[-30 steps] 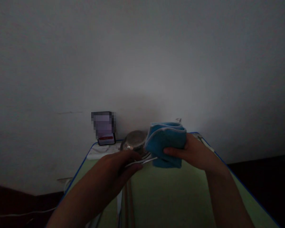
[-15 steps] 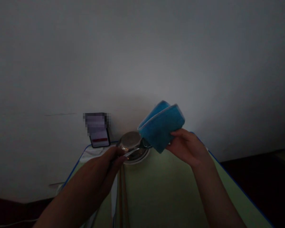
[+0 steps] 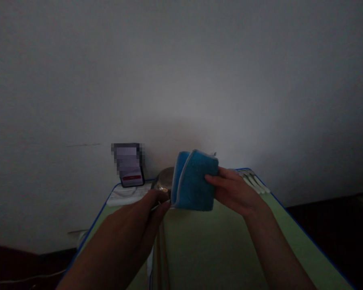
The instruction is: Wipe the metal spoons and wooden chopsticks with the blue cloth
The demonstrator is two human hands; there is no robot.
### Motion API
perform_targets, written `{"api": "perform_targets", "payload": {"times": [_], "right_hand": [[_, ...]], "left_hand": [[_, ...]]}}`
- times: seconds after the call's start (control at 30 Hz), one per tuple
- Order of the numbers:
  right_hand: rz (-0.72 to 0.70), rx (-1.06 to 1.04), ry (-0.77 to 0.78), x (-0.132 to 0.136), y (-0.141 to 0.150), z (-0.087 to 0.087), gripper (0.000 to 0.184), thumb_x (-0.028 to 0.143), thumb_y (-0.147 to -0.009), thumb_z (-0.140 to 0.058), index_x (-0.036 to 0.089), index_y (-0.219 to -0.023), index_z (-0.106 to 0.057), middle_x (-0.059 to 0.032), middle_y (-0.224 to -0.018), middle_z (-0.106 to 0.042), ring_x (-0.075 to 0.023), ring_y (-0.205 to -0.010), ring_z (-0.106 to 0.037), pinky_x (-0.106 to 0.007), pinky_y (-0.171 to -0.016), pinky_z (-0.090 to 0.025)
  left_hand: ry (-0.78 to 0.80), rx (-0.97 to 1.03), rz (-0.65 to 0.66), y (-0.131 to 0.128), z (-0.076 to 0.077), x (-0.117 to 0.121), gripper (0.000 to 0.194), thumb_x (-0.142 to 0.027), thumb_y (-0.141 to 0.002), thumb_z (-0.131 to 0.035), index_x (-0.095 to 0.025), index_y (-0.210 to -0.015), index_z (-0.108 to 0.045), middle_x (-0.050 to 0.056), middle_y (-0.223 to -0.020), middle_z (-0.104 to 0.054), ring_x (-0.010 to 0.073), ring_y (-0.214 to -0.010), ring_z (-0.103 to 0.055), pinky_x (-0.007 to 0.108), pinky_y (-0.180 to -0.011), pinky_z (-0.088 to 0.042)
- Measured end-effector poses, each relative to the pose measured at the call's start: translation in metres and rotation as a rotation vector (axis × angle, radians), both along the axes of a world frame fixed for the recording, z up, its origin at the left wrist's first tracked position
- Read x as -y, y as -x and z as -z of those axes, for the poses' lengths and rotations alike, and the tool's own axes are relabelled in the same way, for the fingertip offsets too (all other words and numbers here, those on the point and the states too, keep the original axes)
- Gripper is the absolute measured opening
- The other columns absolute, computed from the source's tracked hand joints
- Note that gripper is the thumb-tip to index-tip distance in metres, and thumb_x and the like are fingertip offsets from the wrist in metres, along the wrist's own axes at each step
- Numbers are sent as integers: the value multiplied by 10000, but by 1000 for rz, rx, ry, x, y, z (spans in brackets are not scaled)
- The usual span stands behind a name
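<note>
My right hand grips a folded blue cloth above the green table. The cloth is wrapped round the far end of a thin metal utensil. My left hand pinches the near end of that utensil, right beside the cloth's lower left corner. Most of the utensil is hidden inside the cloth. Behind the cloth a shiny metal bowl shows in part.
A phone leans on the wall at the table's back left, with a white cloth in front of it. Several pale utensils lie at the back right. Two brown sticks lie along the table near me. The room is dim.
The blue cloth has slid left along the utensil toward my left hand and now covers nearly all of it; half a second ago it was tilted up and farther right.
</note>
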State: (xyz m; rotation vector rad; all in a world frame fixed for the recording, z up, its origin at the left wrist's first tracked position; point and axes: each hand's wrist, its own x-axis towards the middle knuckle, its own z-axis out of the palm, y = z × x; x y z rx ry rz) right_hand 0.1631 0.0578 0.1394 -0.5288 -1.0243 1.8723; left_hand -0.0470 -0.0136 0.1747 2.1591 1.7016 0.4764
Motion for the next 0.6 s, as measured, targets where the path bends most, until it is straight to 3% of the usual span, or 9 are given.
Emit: {"api": "perform_targets", "payload": {"times": [0.17,0.37,0.6], "right_hand": [[-32,69,-24,-1,4,4,351,113,-672,-681,185,-1006,-601,-42,-1013,-664,-160,-900,-621,-354,-929,-415],[140,-27,129,-12,0,7,230,186,-733,-619,174,-963,-622,-42,-944,-690,-174,-859,-634,-341,-836,-470],[147,-14,107,-14,-5,10,200,191,-717,-622,183,-915,-650,-20,-849,-703,-148,-735,-629,-284,-711,-467]], "left_hand": [[4,-49,-21,4,-2,6,278,-416,-897,-279,-259,-962,-500,31,-904,-697,242,-799,-666,373,-647,-499],[27,-84,-50,0,-1,2,334,-410,-901,-256,-232,-1030,-507,74,-960,-693,258,-833,-662,401,-683,-503],[-18,-104,-83,-3,-2,2,344,-416,-902,-256,-218,-1044,-499,96,-999,-681,271,-847,-658,414,-688,-503]]}}
